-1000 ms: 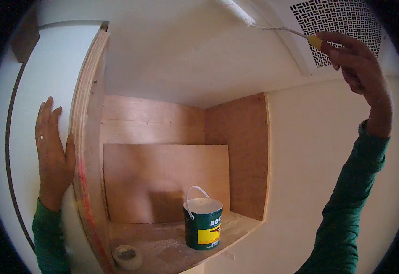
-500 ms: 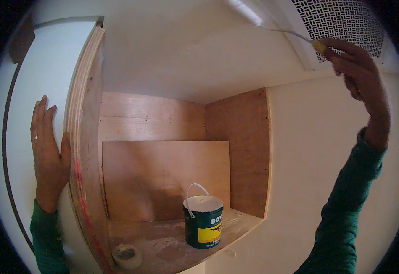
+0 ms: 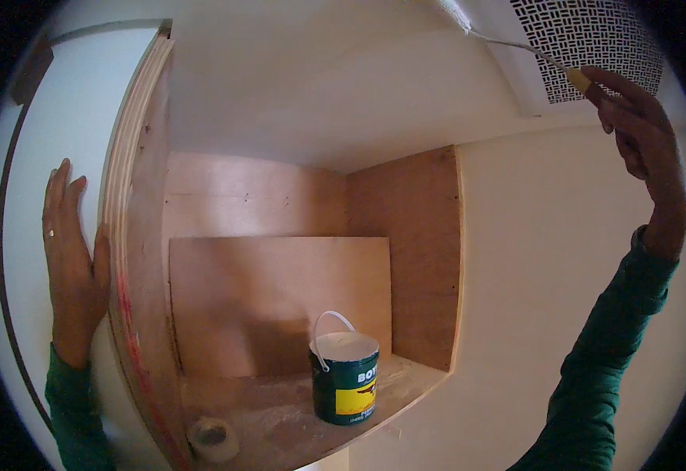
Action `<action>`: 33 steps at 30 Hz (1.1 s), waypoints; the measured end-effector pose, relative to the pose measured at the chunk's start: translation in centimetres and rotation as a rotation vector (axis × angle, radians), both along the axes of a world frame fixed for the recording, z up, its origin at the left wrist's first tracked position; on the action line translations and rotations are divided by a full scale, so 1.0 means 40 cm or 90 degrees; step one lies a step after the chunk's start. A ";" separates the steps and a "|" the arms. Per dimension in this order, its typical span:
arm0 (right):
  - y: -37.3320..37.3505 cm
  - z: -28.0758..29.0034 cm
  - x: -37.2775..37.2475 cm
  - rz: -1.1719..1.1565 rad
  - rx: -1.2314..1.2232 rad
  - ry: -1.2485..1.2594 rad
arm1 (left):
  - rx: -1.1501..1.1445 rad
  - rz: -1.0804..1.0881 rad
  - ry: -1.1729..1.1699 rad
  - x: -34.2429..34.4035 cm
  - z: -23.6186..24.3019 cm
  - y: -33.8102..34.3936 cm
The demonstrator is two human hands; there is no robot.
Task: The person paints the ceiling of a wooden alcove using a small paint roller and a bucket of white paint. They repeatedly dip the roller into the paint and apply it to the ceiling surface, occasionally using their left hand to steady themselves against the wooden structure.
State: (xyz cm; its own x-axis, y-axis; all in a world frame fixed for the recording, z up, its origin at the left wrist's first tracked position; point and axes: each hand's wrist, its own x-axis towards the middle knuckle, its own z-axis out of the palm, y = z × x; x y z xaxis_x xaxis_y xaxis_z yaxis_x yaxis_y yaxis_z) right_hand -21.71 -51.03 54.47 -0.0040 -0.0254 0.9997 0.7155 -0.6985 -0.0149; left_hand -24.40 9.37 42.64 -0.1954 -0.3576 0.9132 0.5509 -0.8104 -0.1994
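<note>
My right hand (image 3: pixel 633 125) is closed on the yellow handle (image 3: pixel 580 80) of a paint roller, whose white head (image 3: pixel 453 15) is up against the ceiling (image 3: pixel 296 78) beside a square white vent grille (image 3: pixel 586 39). My left hand (image 3: pixel 72 259) lies flat, fingers slightly apart, on a white panel (image 3: pixel 60 118) next to the layered plywood edge (image 3: pixel 127 188) of an open cabinet. A green paint bucket (image 3: pixel 343 392) with a white bail handle stands upright on the cabinet's bottom board.
A tape roll (image 3: pixel 212 440) lies at the front left of the cabinet's dusty bottom board (image 3: pixel 272 416). A loose plywood sheet (image 3: pixel 272 290) leans upright at the cabinet's back. A plain pale wall (image 3: pixel 531 251) runs to the right of the cabinet.
The roller and my right hand have moved right and lower in the view. The cabinet and my left hand appear slightly farther left and higher, as the view has shifted.
</note>
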 end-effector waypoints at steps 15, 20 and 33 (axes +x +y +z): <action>0.394 0.145 0.318 0.072 -0.160 0.130 | -0.002 -0.008 -0.002 0.002 0.003 0.004; 0.545 0.200 0.551 -0.006 -0.204 -0.072 | 0.014 -0.029 0.009 0.017 0.000 -0.007; 0.961 0.243 0.925 0.032 -0.241 0.010 | 0.022 -0.008 0.012 0.009 0.005 -0.005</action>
